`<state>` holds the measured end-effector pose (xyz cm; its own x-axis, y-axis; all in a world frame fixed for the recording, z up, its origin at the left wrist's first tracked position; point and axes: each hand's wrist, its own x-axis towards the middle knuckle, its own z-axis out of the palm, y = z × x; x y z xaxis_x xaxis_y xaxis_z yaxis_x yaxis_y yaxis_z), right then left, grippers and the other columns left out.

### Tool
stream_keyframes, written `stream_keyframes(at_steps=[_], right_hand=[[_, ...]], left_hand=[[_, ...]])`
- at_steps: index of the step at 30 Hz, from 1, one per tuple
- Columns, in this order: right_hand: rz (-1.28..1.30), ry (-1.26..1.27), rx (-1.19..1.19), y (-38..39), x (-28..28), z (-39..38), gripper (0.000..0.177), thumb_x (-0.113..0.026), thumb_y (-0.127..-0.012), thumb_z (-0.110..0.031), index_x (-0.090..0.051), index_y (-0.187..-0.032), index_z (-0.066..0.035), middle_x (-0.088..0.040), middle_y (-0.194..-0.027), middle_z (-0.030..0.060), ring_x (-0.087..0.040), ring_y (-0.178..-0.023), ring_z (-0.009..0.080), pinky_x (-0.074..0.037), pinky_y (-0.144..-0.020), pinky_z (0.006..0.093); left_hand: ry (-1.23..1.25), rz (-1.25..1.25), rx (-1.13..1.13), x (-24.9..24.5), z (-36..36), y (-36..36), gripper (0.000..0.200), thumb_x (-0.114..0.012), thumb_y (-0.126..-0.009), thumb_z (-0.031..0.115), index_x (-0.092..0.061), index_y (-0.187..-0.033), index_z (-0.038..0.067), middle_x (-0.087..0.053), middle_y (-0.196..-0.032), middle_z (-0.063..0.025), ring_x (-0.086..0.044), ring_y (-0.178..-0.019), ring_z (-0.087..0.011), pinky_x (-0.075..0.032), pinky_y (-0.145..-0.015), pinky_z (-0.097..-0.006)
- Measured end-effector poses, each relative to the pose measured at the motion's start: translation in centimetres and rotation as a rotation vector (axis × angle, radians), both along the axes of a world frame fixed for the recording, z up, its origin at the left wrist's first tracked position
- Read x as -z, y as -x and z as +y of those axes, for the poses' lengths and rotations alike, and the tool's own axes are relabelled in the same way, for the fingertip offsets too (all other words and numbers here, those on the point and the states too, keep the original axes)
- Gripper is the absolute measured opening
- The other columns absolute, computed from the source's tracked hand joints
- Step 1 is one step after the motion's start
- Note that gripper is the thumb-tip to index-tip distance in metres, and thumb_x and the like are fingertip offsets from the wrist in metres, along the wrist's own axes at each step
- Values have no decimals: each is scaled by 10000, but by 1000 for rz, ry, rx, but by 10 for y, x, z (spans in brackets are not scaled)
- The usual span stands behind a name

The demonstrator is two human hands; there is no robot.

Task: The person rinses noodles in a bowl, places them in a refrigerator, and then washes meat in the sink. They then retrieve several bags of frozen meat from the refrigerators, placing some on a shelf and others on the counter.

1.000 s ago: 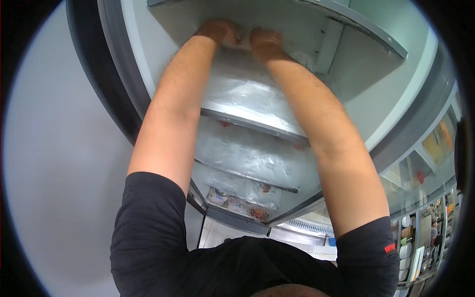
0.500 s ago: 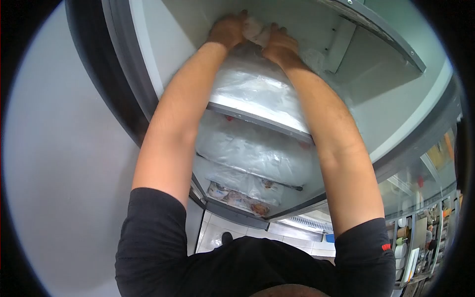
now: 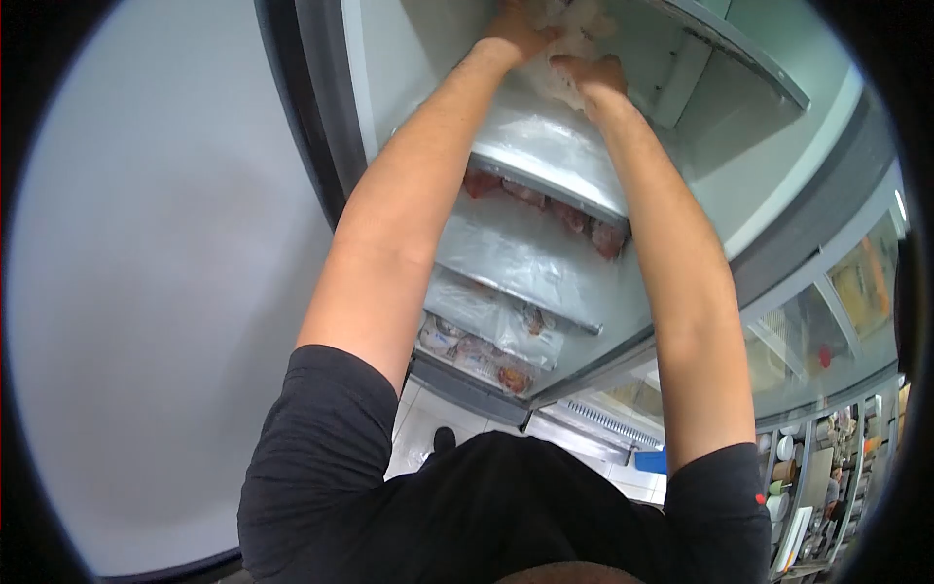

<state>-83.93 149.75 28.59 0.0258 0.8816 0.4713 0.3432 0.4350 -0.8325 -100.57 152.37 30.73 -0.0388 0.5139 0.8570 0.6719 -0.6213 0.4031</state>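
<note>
Both hands reach deep into the top compartment of an upright freezer. My left hand [image 3: 523, 35], near the upper edge of the view, is closed at the left side of a crumpled clear plastic bag [image 3: 588, 21] with whitish, frosty-looking contents. My right hand [image 3: 593, 78] is closed on the near right part of the same bag, its thumb side turned toward the left hand. Some fingertips are hidden by the plastic. Beneath the hands, a sheet of clear plastic [image 3: 550, 146] lies over the shelf [image 3: 555, 187].
Lower shelves hold reddish frozen pieces [image 3: 569, 216], a plastic-covered layer [image 3: 525, 258] and bagged goods [image 3: 477, 355] at the bottom. A large grey panel [image 3: 165, 292] stands at left. On the right are a glass-fronted case [image 3: 798, 341] and racks of kitchenware [image 3: 788, 477]. A blue object [image 3: 650, 460] sits low down.
The view has shifted, so the freezer sits further right and more of the reddish pieces shows below the top shelf. The whitish bag between my hands looks raised and more spread out.
</note>
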Motion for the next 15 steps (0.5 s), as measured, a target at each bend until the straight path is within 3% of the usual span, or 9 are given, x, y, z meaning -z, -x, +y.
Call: stream_keyframes(at_steps=[2,3,5,7,8,11,15], right_hand=[[274,25,-245,3,18,17,560,-836,-781,-273,-667,-1158,105,-680,-1212,231,-668,-1084,301,-532,-903,390],[459,192,-392,0,15,-11,426,-840,-784,-201,-724,-1070,93,-677,-1229,213,-643,-1136,277,-506,-941,369],[555,251,-318,-6,11,-60,477,-841,-756,-110,-665,-1130,128,-683,-1182,219,-681,-1056,289,-548,-863,389],[548,284,-209,-13,6,-122,559,-849,-737,-63,-602,-1177,180,-679,-1162,240,-714,-976,319,-583,-808,402],[605,265,-269,-13,13,-129,577,-850,-737,-61,-592,-1195,177,-675,-1174,242,-713,-989,323,-585,-819,405],[714,253,-421,-28,41,-135,625,-847,-744,-45,-557,-1254,170,-664,-1214,248,-708,-1031,334,-591,-861,412],[723,215,-631,-56,46,-176,644,-836,-760,-17,-530,-1299,158,-657,-1242,246,-702,-1076,336,-591,-910,419]], left_hand=[[79,12,-112,10,-36,-3,670,-704,-909,359,-485,-1478,80,-571,-1451,-163,-552,-1319,-354,-451,-1101,-407],[91,61,-38,16,-51,-2,663,-662,-935,391,-476,-1491,82,-555,-1468,-169,-533,-1342,-344,-431,-1118,-398],[106,159,98,31,-70,6,657,-579,-987,453,-457,-1518,87,-524,-1501,-181,-494,-1387,-322,-392,-1152,-378],[372,133,2,35,-72,18,679,-510,-1006,503,-427,-1543,96,-455,-1550,-209,-447,-1425,-336,-352,-1181,-385],[502,113,-57,34,-77,26,692,-476,-1015,528,-412,-1555,100,-421,-1574,-223,-423,-1444,-343,-333,-1196,-388],[567,215,-392,45,-135,23,681,-420,-1028,531,-418,-1551,96,-357,-1598,-263,-396,-1455,-389,-328,-1202,-422],[427,124,-592,77,-180,34,698,-458,-1020,525,-417,-1543,64,-419,-1559,-251,-398,-1451,-401,-328,-1203,-451]])
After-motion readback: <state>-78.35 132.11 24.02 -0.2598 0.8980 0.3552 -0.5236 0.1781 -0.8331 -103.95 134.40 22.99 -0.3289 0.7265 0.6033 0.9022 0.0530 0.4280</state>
